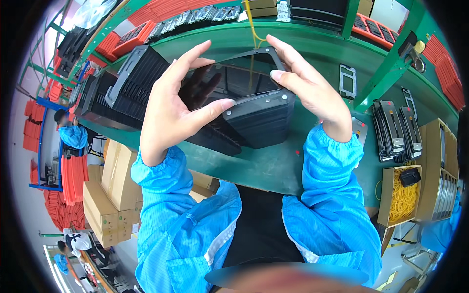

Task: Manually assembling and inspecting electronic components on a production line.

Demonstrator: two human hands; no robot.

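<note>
A black stack (261, 122) of flat frames is seen on the green worktop (268, 168), in front of the person's body, with a glossy dark top. A reflection of the left hand (171, 110) is shown in the gloss. The left hand is spread wide at the left side of the stack; its thumb tip is laid at the near edge, and its fingers are stretched upward. By the right hand (312, 80), held half open, the far right corner is framed between thumb and fingers; the thumb is rested on the edge, but whether a firm grip is taken cannot be told. A yellow band (252, 24) is hung down near the right fingertips; whether it is touched cannot be told.

More black frames (134, 83) are ranked in a leaning row at the left. At the right, a silver bracket (348, 81) is laid flat beside a green post (388, 71), and slim plates (391, 129) are piled near a carton (382, 210) filled with yellow bands (403, 202). Brown boxes (112, 195) are stacked at the lower left.
</note>
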